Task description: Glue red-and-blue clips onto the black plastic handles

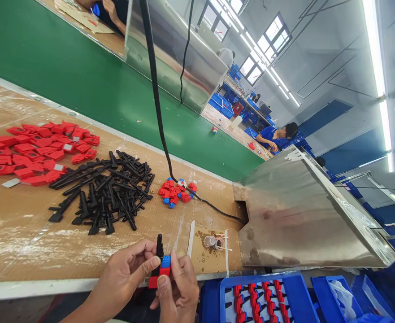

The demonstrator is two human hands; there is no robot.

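Observation:
Close to the table's front edge, my left hand [125, 276] pinches a black plastic piece [159, 246] that points upward. Pressed against it is a red and blue plastic toy part [165, 264], gripped between the thumb and fingers of my right hand [180, 287]. The two pieces touch; my fingertips cover where they meet. Beyond my hands lies a heap of black plastic pieces [108, 193]. A pile of red plastic parts [39, 150] spreads to its left, and a small cluster of red and blue parts [175, 193] sits to its right.
A black cable [158, 107] hangs across the table to a metal panel [284, 215]. Small cups [214, 242] with sticks stand right of my hands. A blue tray [222, 296] holds rows of assembled pieces. Behind runs a green belt [83, 89]; a co-worker [274, 134] sits farther off.

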